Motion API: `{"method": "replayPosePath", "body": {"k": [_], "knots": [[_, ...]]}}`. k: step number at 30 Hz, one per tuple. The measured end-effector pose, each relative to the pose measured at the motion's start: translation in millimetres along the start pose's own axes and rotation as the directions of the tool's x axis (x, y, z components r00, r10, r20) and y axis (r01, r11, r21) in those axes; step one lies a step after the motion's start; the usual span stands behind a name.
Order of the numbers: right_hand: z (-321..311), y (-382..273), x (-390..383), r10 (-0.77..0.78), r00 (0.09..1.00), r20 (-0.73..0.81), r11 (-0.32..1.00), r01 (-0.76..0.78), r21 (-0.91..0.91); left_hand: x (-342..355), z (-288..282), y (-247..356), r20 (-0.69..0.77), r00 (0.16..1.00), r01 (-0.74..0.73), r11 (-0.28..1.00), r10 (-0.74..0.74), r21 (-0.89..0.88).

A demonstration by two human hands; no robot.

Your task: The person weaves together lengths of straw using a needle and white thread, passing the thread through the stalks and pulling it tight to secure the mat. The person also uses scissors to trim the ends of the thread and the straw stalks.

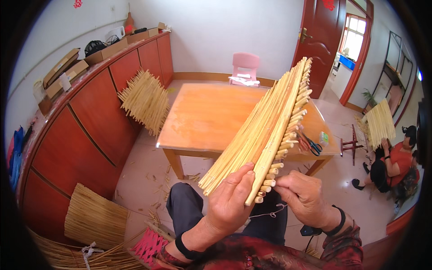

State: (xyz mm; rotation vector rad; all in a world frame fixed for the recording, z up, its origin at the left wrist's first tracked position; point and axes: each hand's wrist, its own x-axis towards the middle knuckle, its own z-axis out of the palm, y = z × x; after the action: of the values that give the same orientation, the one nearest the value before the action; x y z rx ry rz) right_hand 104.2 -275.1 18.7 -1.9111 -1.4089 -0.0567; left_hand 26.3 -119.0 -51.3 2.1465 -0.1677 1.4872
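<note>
Straw mat [270,130] runs from frame centre to upper right, above the worktop [207,114]. Left hand [231,202] grips its lower edge; right hand [303,198] pinches the stalk ends there.

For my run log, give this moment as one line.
left hand: grips straw mat | right hand: pinches stalk ends | mat tilted

Our left hand [231,198] raised, fingers curled in grip, thumb up. Our right hand [302,198] alongside, fingertips pinching. Both wrists banded.
</note>
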Motion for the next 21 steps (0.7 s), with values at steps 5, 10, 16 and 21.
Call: {"method": "replayPosePath", "body": {"k": [5, 10, 16, 21], "knots": [[-4.7, -1.6, -15.2, 0.212, 0.975, 0.073, 0.962, -0.221, 0.159, -4.4, 2.6, 5.8, 0.013, 0.998, -0.055, 0.998, 0.055, -0.003], [-6.4, 11.4, -38.1, 0.339, 0.924, 0.176, 0.911, -0.370, 0.185, -10.2, -1.3, 10.5, 0.046, 0.998, -0.037, 0.999, 0.039, -0.037], [-14.5, 1.4, -43.9, 0.175, 0.978, 0.113, 0.985, -0.173, -0.028, -13.8, -0.3, 11.2, 0.049, 0.990, -0.130, 0.991, 0.132, -0.040], [-17.8, -2.6, -52.7, 0.231, 0.964, 0.132, 0.972, -0.222, -0.076, -15.0, -3.9, 11.0, 0.072, 0.984, -0.157, 0.986, 0.160, -0.050]]}}
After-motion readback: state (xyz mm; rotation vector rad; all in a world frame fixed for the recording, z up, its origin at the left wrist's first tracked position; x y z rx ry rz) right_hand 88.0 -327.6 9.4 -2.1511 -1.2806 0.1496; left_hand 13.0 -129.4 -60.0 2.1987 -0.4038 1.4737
